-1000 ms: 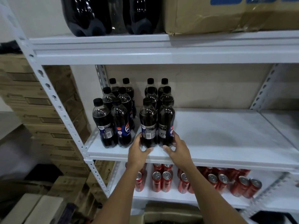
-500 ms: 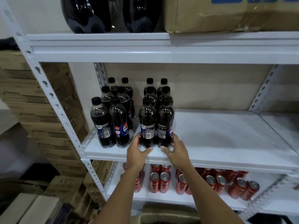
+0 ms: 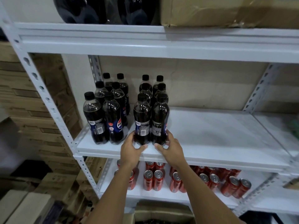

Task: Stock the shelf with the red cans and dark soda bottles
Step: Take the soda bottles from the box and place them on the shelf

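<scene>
- On the middle shelf (image 3: 210,143), white metal racking: two blocks of dark soda bottles (image 3: 111,110), black caps, standing upright in paired rows running front to back.
- Left block at about 9 o'clock of the frame centre; right block just beside it toward 12 o'clock, a narrow gap between them.
- Front pair of the right block: left front bottle (image 3: 142,120) and right front bottle (image 3: 160,118), touching side by side at the shelf's front edge.
- Left hand (image 3: 131,149): fingers curled round the base of the left front bottle, thumb toward the shelf lip.
- Right hand (image 3: 171,147): fingers wrapped round the base of the right front bottle, thumb at its front.
- Lower shelf, 6 o'clock: red cans (image 3: 153,180), upright in pairs, silver tops showing; some hidden behind the forearms.
- Top shelf, 12 o'clock: large dark bottles (image 3: 90,10) beside a cardboard box (image 3: 226,12).
- Stacked cartons (image 3: 32,110) at 9 o'clock, outside the rack.
</scene>
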